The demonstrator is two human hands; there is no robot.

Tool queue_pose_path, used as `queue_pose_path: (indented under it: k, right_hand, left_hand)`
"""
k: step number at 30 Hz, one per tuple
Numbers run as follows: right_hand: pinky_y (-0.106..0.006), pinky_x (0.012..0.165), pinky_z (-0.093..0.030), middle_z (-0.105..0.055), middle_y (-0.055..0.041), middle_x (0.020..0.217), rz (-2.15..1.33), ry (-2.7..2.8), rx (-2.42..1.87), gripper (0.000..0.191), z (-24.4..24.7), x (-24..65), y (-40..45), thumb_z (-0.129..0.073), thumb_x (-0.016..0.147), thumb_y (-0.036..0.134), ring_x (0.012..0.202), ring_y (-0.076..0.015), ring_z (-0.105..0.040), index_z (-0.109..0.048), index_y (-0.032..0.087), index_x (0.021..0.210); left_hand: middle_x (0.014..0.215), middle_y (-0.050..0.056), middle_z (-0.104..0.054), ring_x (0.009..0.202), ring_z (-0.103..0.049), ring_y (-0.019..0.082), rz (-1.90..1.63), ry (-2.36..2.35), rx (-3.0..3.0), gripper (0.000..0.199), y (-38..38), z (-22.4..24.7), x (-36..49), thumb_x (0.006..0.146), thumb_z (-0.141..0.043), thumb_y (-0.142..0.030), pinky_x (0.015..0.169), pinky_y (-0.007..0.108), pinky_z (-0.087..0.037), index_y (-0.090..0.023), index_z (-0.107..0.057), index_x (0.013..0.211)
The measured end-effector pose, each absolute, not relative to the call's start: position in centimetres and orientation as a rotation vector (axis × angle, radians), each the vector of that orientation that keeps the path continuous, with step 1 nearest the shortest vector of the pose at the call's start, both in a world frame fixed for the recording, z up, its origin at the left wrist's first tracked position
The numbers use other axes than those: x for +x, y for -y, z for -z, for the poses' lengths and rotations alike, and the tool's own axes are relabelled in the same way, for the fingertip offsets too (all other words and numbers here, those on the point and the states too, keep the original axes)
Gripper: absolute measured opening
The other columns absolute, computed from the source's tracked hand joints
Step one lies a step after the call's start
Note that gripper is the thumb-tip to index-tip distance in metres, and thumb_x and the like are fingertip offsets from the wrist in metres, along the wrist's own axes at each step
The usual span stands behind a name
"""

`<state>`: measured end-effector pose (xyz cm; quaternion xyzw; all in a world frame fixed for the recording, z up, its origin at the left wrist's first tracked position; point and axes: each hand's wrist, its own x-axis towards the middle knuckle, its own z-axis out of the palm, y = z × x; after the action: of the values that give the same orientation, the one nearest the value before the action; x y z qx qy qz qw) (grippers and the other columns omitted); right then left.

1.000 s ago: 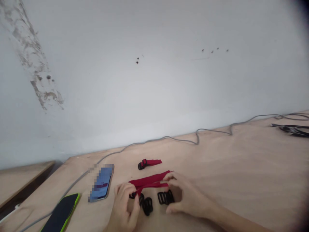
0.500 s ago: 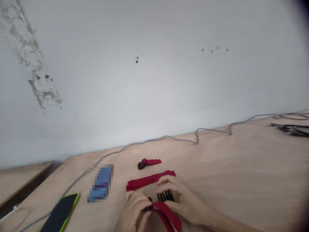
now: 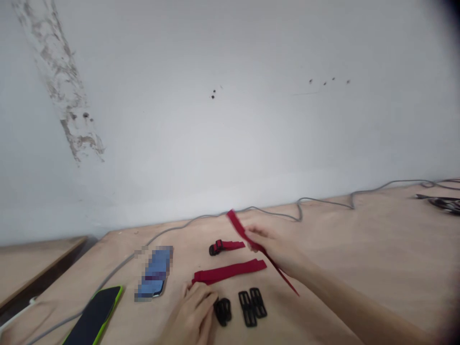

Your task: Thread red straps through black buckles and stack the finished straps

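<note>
My right hand (image 3: 264,244) is raised above the table with a red strap (image 3: 275,266) pinched in its fingers; one end points up, the other hangs down to the right. My left hand (image 3: 197,304) rests low, fingers closed together beside black buckles (image 3: 223,311); whether it grips anything is hidden. Black slide adjusters (image 3: 248,309) lie to the right of these. Folded red straps (image 3: 230,272) lie just beyond my left hand. Farther back is a short red strap with a black buckle (image 3: 216,247).
A green-edged phone (image 3: 93,316) and a pixelated blue item (image 3: 154,273) lie at left. A grey cable (image 3: 190,221) runs along the wall side of the wooden table (image 3: 359,249). Dark cables (image 3: 443,204) lie at far right.
My right hand has lifted up and away with a red strap, which has left my left hand. The black adjusters and buckles are now uncovered. The view has shifted slightly.
</note>
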<state>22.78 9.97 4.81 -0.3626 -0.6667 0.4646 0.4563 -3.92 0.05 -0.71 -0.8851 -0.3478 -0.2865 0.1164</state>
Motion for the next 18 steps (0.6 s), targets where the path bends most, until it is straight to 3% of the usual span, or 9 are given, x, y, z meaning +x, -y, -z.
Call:
queue_pose_path:
  k: [5,8,13,16,18]
  right_hand:
    - [-0.027,0.062,-0.043,-0.071,0.0007,0.069,-1.012,2.105,-0.912,0.014,-2.3,19.4,-11.0,-0.066,0.083,0.030,0.063,-0.0170,-0.058,-0.076,0.022,0.078]
    - [-0.030,0.073,-0.046,-0.073,-0.0010,0.078,-0.854,2.254,-0.907,0.018,-1.0,18.0,-10.7,-0.061,0.085,0.024,0.073,-0.0194,-0.063,-0.077,0.024,0.076]
    - [-0.040,0.101,-0.039,-0.067,-0.0095,0.115,-0.584,2.238,-1.062,0.025,-0.7,17.8,-12.0,-0.061,0.086,0.030,0.111,-0.0275,-0.056,-0.073,0.023,0.108]
    - [-0.045,0.105,-0.037,-0.059,-0.0143,0.128,-0.515,2.209,-1.182,0.050,-0.6,17.8,-14.2,-0.071,0.078,0.035,0.121,-0.0324,-0.050,-0.064,0.019,0.125]
    - [-0.046,0.104,-0.038,-0.058,-0.0146,0.129,-0.499,2.227,-1.215,0.049,-0.4,17.8,-15.5,-0.075,0.074,0.034,0.121,-0.0334,-0.050,-0.066,0.019,0.120]
  left_hand:
    - [0.094,0.011,-0.073,0.084,-0.070,0.024,0.915,1.021,-2.709,0.028,-0.1,0.6,-3.0,0.079,-0.055,-0.005,0.079,0.040,-0.059,-0.016,-0.066,0.103]
    - [0.089,0.011,-0.071,0.080,-0.068,0.024,0.973,1.058,-2.723,0.024,-0.1,0.7,-2.8,0.078,-0.056,-0.006,0.072,0.036,-0.060,-0.014,-0.068,0.097]
    - [0.098,0.015,-0.069,0.090,-0.067,0.027,0.995,1.142,-2.726,0.027,-0.3,0.6,-2.7,0.075,-0.064,-0.011,0.077,0.039,-0.060,-0.012,-0.067,0.102]
    - [0.103,0.015,-0.070,0.094,-0.068,0.028,0.972,1.162,-2.735,0.029,-0.5,0.7,-2.7,0.075,-0.069,-0.015,0.081,0.041,-0.061,-0.013,-0.066,0.104]
    - [0.102,0.014,-0.071,0.093,-0.068,0.028,0.974,1.165,-2.713,0.028,-0.5,0.7,-2.8,0.076,-0.069,-0.015,0.082,0.042,-0.061,-0.014,-0.066,0.104]
